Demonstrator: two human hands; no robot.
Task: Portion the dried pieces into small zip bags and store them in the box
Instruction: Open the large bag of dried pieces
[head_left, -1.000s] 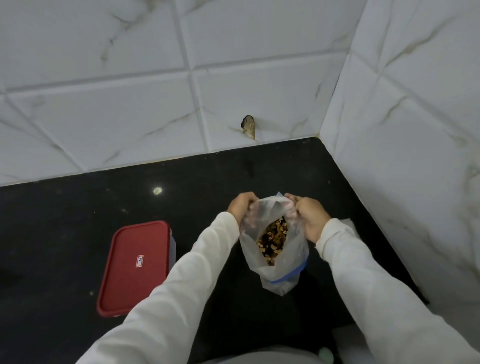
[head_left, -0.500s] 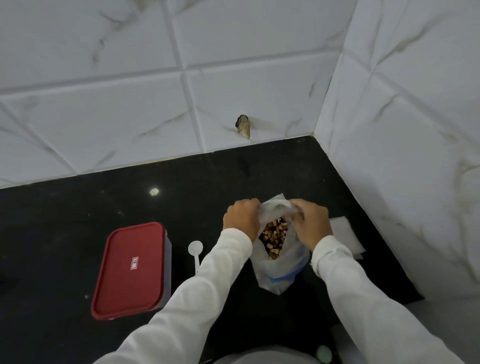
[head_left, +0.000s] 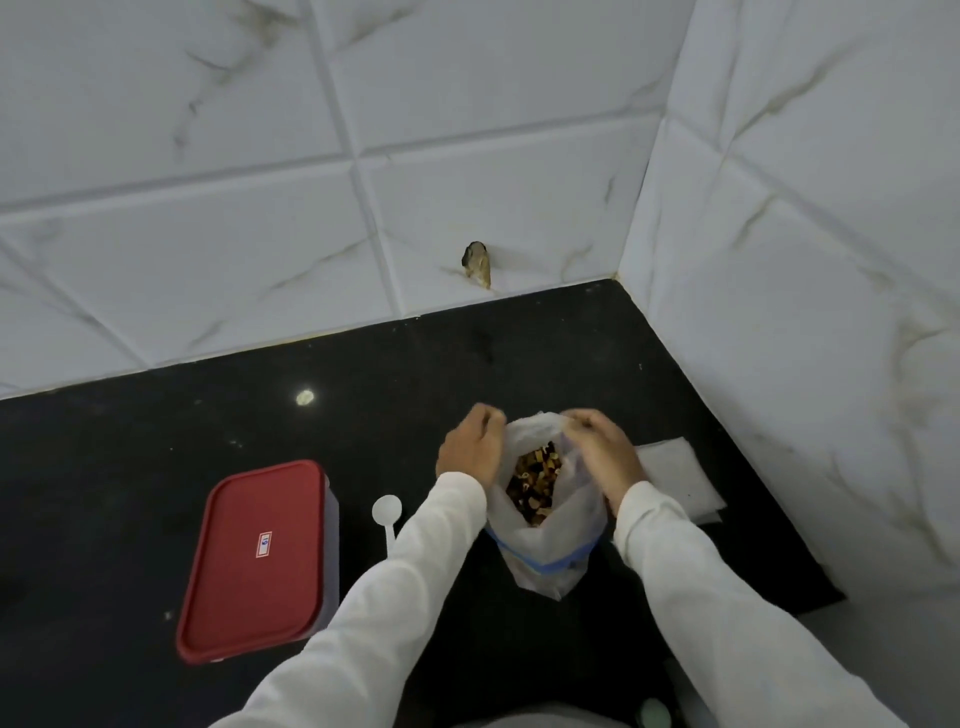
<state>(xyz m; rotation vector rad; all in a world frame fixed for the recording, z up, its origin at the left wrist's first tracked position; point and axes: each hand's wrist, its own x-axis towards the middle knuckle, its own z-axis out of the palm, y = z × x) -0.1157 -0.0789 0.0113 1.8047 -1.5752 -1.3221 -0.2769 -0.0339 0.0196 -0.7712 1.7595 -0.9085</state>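
At the corner of the black counter, the large clear bag of dried pieces sits lower than it did a second ago. The white scoop, then hidden behind the left sleeve, now shows beside the red-lidded box. The left hand and right hand both pinch the bag's rim with curled fingers and have drawn its mouth wider. Whether the bag's bottom touches the counter I cannot tell. The box is lidded, and a flat pale stack — probably the small zip bags — lies just beyond the right hand, so portioning looks ready to begin but not yet started.
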